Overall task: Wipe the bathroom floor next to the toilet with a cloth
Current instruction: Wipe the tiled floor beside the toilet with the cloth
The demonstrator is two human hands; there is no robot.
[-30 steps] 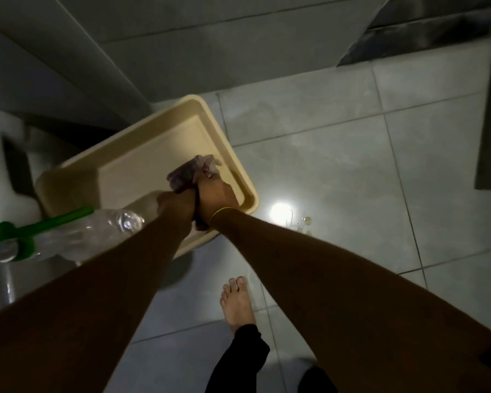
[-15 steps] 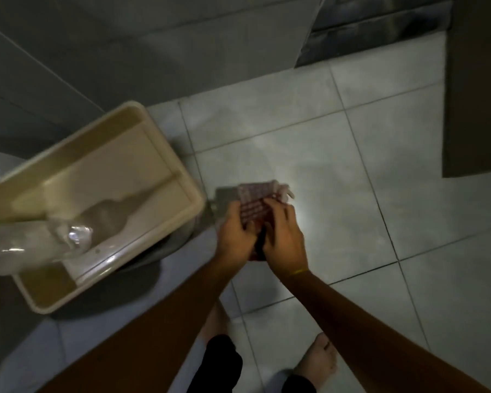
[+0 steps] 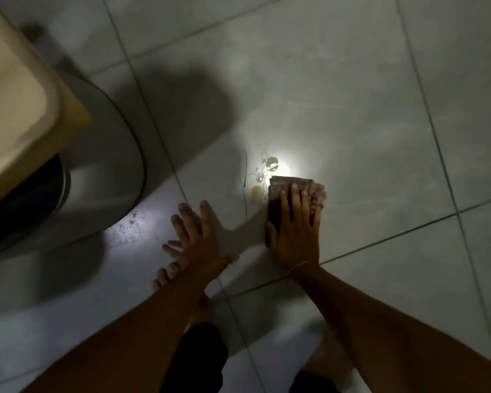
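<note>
A folded reddish-brown cloth (image 3: pixel 298 183) lies flat on the grey floor tiles (image 3: pixel 352 109), just right of the toilet. My right hand (image 3: pixel 294 234) presses down on it with the fingers laid over its top and the thumb along its left edge. Touching the cloth's left edge is a small wet patch with yellowish drops (image 3: pixel 262 171), lit by a bright glare. My left hand (image 3: pixel 196 236) is spread open beside the cloth, low over the floor, holding nothing.
The toilet's grey rounded base (image 3: pixel 105 165) fills the left side, with a beige plastic tub (image 3: pixel 14 109) resting on top of it. My bare foot (image 3: pixel 165 275) and dark trouser legs (image 3: pixel 201 355) are below my arms. Tiled floor stretches to the right and beyond.
Both hands carried the cloth from over the tub down to the floor. My left hand let go of it and spread open; my right hand now presses it on the tile.
</note>
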